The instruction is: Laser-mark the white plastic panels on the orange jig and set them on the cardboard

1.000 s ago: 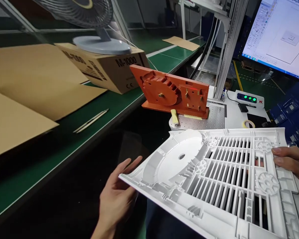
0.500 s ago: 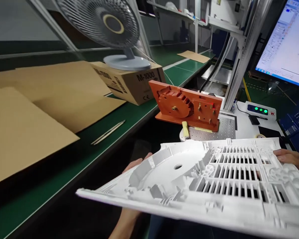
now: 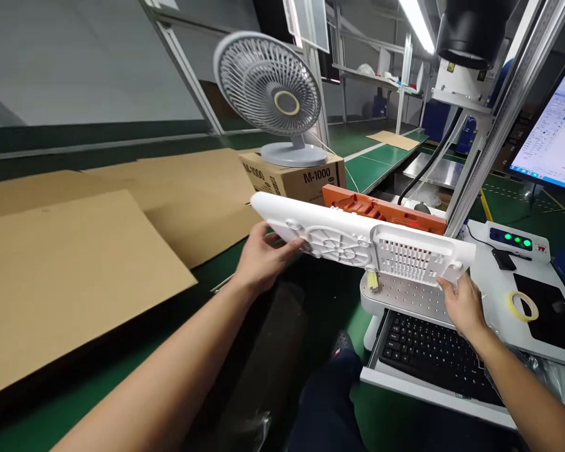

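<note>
The white plastic panel (image 3: pixel 365 242) is now standing out at arm's length, where half a second ago it was lying low and close to the body with its ribbed side up; both arms are now stretching forward, and the panel is being carried in front of the orange fixture (image 3: pixel 381 211), so I judge that it is being brought to this fixture. Nearest, the left hand (image 3: pixel 262 257) is gripping the left end of the panel, fingers closed around its edge; the right hand (image 3: pixel 461 300) is holding the lower right corner in the same closed way, above the keyboard (image 3: pixel 433 355). The panel is long and flat, with a round spoked relief in the middle and a field of narrow slots on the right; it is perhaps touching the fixture already, but the view is not showing this clearly. Further behind, the fan (image 3: pixel 275 94) is standing on a cardboard box (image 3: pixel 294 177).
</note>
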### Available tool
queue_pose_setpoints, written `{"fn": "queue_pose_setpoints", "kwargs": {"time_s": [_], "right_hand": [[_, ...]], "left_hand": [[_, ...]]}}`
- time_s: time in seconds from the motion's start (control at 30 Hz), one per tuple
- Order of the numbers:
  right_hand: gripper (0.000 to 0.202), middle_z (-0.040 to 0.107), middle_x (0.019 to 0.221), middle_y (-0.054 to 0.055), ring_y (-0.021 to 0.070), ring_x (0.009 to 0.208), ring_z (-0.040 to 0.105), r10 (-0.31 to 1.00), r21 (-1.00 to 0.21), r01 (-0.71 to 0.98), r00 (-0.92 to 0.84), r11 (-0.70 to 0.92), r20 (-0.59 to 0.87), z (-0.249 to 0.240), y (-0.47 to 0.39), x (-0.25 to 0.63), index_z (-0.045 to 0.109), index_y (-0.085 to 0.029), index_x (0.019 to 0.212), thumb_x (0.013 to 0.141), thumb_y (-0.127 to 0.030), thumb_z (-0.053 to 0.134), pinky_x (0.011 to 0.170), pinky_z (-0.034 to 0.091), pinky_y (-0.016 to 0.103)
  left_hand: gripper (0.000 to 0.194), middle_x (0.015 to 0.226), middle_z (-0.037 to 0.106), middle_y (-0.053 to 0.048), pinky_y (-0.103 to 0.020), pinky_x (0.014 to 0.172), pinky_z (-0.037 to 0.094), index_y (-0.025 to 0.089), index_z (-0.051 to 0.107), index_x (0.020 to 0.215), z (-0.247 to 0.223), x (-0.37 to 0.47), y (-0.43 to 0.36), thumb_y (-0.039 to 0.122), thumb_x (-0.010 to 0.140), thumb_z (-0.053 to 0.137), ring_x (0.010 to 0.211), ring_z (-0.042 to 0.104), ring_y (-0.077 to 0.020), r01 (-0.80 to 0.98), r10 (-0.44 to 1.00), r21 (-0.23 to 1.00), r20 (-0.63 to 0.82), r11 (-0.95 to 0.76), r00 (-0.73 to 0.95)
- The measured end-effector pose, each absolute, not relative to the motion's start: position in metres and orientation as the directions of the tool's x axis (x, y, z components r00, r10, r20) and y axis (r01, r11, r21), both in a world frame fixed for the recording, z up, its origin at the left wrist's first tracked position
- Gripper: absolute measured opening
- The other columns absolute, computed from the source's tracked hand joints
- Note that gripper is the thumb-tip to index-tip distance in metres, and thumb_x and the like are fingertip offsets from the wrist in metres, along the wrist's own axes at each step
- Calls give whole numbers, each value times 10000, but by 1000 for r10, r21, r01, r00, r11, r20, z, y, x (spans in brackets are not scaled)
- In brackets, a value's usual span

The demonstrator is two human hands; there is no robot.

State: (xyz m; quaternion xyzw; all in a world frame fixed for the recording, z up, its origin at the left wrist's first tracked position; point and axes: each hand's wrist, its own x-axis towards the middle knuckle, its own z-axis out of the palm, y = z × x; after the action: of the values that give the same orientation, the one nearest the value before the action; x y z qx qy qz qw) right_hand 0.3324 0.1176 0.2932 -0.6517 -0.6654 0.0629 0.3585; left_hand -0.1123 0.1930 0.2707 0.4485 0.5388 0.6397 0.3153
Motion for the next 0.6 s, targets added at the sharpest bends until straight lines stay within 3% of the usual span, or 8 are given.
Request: {"fn": "queue_pose_setpoints", "kwargs": {"time_s": [0.23, 0.43, 0.6], "right_hand": [[353, 754, 1305, 161, 370, 1140, 733, 953, -557, 827, 102, 79, 287, 287, 154, 324, 656, -142, 1350, 1051, -326, 618, 988, 559, 466], [381, 742, 1333, 169, 378, 1213, 708, 948, -565, 822, 125, 66, 293, 280, 167, 328, 656, -131, 1374, 1058, -337, 602, 1022, 557, 473], [399, 745, 1325, 172, 371, 1198, 718, 944, -557, 828, 133, 62, 303, 278, 177, 334, 652, -136, 1374, 1068, -383, 579, 1021, 564, 473]], "left_hand": [[896, 1205, 717, -135, -502, 883, 640, 200, 547, 1394, 261, -118, 244, 374, 647, 1011, 996, 727, -283, 6, 926, 985, 166, -174, -340], [862, 1271, 714, -155, -477, 906, 632, 172, 547, 1416, 261, -116, 269, 374, 697, 976, 1077, 708, -287, 34, 931, 980, 195, -194, -309], [808, 1193, 743, -142, -434, 855, 636, 138, 580, 1364, 262, -111, 282, 386, 692, 953, 1028, 718, -279, 125, 925, 976, 212, -181, -316]]}}
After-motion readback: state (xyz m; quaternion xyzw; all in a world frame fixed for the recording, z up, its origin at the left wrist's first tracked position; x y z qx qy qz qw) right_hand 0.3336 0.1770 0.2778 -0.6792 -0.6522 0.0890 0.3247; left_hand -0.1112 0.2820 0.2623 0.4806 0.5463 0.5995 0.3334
